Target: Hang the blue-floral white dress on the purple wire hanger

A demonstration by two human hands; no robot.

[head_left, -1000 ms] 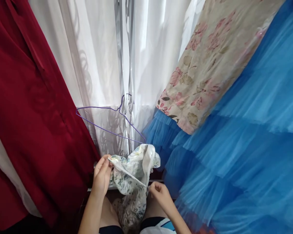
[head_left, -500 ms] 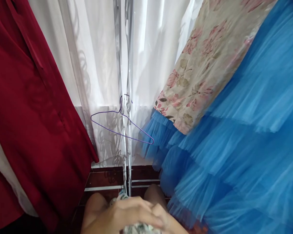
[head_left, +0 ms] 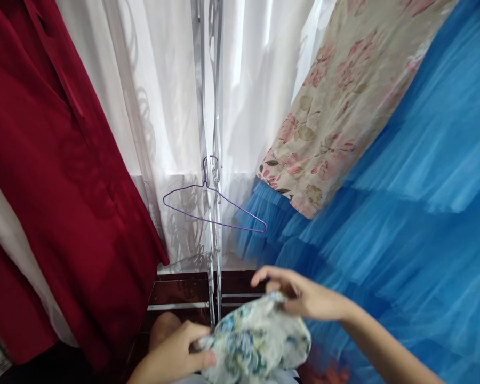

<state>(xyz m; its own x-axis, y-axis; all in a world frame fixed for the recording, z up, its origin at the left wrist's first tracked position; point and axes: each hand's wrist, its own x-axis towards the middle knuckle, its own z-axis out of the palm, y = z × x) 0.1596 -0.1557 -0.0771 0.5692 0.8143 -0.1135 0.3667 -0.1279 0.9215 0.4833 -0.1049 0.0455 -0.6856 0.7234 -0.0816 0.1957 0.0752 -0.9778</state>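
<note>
A folded white cloth with a blue and green floral print (head_left: 256, 338) lies over my lap, low in the head view. My left hand (head_left: 184, 349) grips its left end, thumb on top. My right hand (head_left: 300, 296) is at its upper right edge, the fingers curled over the fabric and the index finger reaching out past it. Motion blurs both hands and the cloth a little. Straight ahead, a thin purple wire hanger (head_left: 216, 221) hangs, with no garment on it, from a white metal rack (head_left: 214, 261).
A long red garment (head_left: 84, 213) hangs at the left. On the right hang a beige dress with pink flowers (head_left: 324, 133) and a tiered blue tulle skirt (head_left: 416, 229). White curtains (head_left: 248, 69) cover the back, above a dark reddish floor (head_left: 176, 293).
My hands have moved apart from their overlapped position. The floral cloth now shows broadly between them. My right hand has shifted up and right. The view has turned slightly left.
</note>
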